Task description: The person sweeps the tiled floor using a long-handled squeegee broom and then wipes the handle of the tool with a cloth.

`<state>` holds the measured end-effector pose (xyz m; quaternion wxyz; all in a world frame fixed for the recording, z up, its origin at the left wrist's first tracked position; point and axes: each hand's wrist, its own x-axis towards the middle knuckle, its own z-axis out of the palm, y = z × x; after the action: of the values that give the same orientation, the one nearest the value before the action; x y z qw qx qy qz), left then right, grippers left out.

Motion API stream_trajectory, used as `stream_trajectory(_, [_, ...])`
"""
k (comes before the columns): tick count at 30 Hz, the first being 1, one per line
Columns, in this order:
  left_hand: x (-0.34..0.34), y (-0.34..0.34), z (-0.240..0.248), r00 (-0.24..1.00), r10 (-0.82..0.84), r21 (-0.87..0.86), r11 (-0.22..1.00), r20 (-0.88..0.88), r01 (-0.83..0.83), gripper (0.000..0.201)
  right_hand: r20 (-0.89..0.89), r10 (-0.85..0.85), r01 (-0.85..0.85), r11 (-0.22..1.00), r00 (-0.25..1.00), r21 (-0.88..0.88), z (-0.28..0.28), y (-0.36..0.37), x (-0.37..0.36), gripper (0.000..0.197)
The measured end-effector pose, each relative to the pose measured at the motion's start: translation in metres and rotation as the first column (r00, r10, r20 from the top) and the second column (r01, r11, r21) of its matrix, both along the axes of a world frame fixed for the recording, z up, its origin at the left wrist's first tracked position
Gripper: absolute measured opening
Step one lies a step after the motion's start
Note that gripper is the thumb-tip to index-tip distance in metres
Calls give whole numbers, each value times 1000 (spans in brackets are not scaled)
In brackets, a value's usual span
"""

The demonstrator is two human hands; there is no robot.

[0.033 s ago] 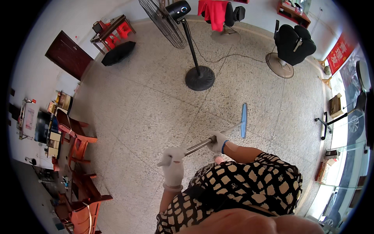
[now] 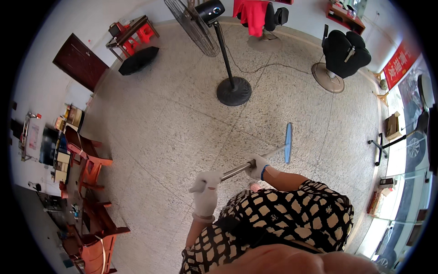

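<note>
Both my hands wear white gloves and grip the metal pole of a long-handled floor tool (image 2: pixel 236 171). My left hand (image 2: pixel 206 182) is closed around its upper end, low in the middle of the view. Farther down the pole, my right hand (image 2: pixel 257 166) is wrapped around it, a blue band at the wrist. The pole slants to the right and away, ending in a narrow flat blue head (image 2: pixel 288 142) on the speckled floor (image 2: pixel 182 137). Whether this head is a mop, squeegee or broom I cannot tell.
A black standing fan (image 2: pixel 233 91) is ahead, its cord trailing right toward a black salon chair (image 2: pixel 346 52). An open black umbrella (image 2: pixel 138 60) lies by a table at far left. Wooden chairs (image 2: pixel 93 162) line the left; a wheeled stand (image 2: pixel 378 148) is at right.
The blue head has shifted slightly right and nearer to me. My left hand has moved a little to the right with the pole, and my right hand slightly right. Both keep their grip.
</note>
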<state>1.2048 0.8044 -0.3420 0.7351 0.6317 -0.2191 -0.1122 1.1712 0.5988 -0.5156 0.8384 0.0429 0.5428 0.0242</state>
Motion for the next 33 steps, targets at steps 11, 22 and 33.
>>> stream_trajectory(11, [83, 2, -74, 909, -251, 185, 928, -333, 324, 9, -70, 231, -236, 970, 970, -65, -108, -10, 46, 33])
stream_trajectory(22, [217, 115, 10, 973, -112, -65, 993, -204, 101, 12, -64, 441, -434, 896, 895, 95, -12, 120, 258, 36])
stream_trajectory(33, [338, 155, 59, 881, -144, 59, 989, 451, 132, 22, 311, 508, -458, 860, 803, -224, 33, 206, 444, 27])
